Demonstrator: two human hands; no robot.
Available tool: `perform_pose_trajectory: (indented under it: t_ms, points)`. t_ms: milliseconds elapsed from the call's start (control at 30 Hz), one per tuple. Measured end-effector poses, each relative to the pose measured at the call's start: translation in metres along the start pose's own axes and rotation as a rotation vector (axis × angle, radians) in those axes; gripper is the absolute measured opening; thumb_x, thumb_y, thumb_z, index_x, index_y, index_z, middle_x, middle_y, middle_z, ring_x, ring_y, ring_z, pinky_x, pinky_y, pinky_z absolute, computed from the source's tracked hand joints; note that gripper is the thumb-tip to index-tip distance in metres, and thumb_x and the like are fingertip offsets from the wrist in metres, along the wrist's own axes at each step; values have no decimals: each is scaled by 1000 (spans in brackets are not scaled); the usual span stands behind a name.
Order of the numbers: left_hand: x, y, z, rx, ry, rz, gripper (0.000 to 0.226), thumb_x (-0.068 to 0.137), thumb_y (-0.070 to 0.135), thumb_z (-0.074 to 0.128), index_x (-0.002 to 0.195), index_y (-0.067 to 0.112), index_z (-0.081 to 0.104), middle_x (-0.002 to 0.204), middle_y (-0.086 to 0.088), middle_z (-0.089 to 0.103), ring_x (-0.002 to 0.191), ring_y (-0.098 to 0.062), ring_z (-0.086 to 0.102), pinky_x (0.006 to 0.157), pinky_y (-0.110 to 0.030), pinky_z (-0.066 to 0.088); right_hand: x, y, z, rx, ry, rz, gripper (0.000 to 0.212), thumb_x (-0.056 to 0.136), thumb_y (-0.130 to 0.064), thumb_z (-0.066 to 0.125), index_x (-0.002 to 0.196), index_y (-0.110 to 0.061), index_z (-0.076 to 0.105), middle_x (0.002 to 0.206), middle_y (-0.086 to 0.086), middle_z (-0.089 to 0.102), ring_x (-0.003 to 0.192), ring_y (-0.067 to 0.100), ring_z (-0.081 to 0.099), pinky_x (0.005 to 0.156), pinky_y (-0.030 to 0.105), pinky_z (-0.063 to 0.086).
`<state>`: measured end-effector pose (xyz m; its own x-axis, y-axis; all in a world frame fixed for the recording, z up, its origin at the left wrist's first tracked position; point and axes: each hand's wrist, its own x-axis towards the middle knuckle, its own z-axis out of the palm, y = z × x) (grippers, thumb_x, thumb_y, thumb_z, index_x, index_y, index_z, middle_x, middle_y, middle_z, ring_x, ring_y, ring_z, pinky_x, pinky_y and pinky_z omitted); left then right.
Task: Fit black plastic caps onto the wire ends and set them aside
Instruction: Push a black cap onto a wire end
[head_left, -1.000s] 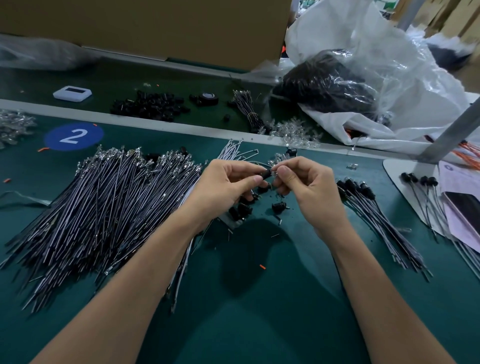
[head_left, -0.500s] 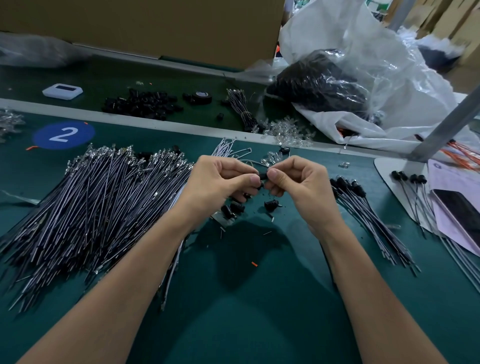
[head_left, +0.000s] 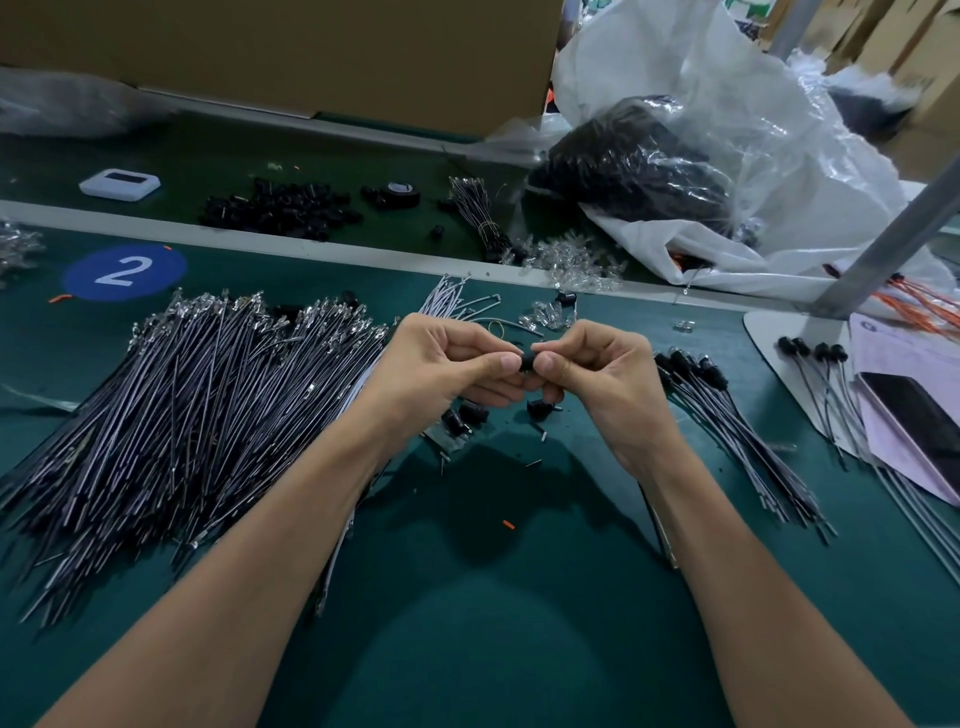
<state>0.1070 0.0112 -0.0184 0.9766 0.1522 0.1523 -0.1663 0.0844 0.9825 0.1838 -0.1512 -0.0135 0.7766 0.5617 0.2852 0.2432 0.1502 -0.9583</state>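
My left hand (head_left: 441, 371) and my right hand (head_left: 602, 382) meet above the green mat. Between the thumb tips sits a black plastic cap (head_left: 527, 362), pinched by my left fingers. My right fingers pinch the wire end at the cap, and that wire (head_left: 658, 519) trails down under my right forearm. A big pile of uncapped wires (head_left: 197, 415) lies to the left. Capped wires (head_left: 727, 426) lie in a bundle to the right. Loose caps (head_left: 462, 420) rest below my hands.
Past the grey rail lie a heap of black caps (head_left: 280, 208), a tape roll (head_left: 397, 195), a white device (head_left: 119, 183) and plastic bags (head_left: 753, 156). Clear LEDs (head_left: 576, 260) are scattered nearby. A slanted metal post (head_left: 893, 239) and a phone (head_left: 914, 421) are at the right.
Both hands have stayed joined at the centre, with the thumb tips now pressed closer against the black cap. The piles have not moved.
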Motion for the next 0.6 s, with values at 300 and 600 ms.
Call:
perform_pose_trajectory:
  t_ms: [300, 600]
  points:
    - [-3, 5, 7, -114, -9, 70, 15, 78, 18, 70, 91, 10, 74, 84, -12, 76, 74, -23, 75, 63, -24, 58, 2, -8, 2, 54, -22, -41, 7, 81, -12, 72, 85, -18, 74, 79, 0, 72, 71, 11, 65, 67, 20, 51]
    - [-1, 14, -14, -136, 218, 46, 44, 88, 48, 53, 101, 10, 71, 85, -11, 76, 68, -20, 71, 61, -24, 55, -26, -59, -83, 532, 335, 1, 28, 90, -43, 51, 82, -19, 63, 71, -8, 63, 59, 3, 55, 55, 13, 44]
